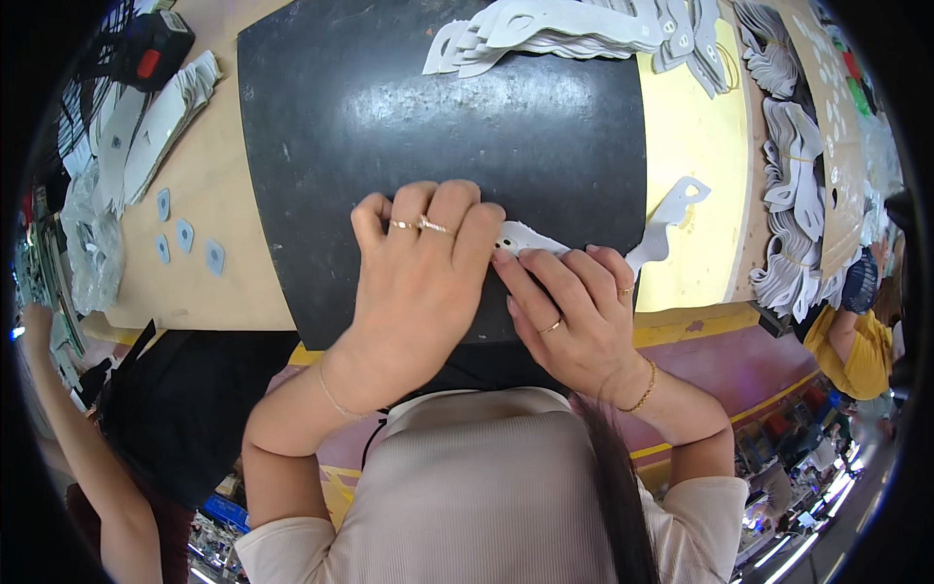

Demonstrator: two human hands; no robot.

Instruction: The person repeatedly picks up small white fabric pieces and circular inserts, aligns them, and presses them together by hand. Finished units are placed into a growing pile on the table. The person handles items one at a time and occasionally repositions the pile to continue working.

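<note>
At frame centre, the left hand point(413, 277) and right hand point(582, 316) are curling fingers point(526, 289) against one curved white piece point(526, 237), grip unclear, over a smooth black mat point(389, 136); four rounded patches point(185, 235) are lying at left.

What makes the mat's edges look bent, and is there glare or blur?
Head view: edges of the mat bow from the fisheye lens; head view: whitish glare crosses its upper half; head view: left hand and right hand look fairly sharp, lower-right rim detail smeared.
</note>
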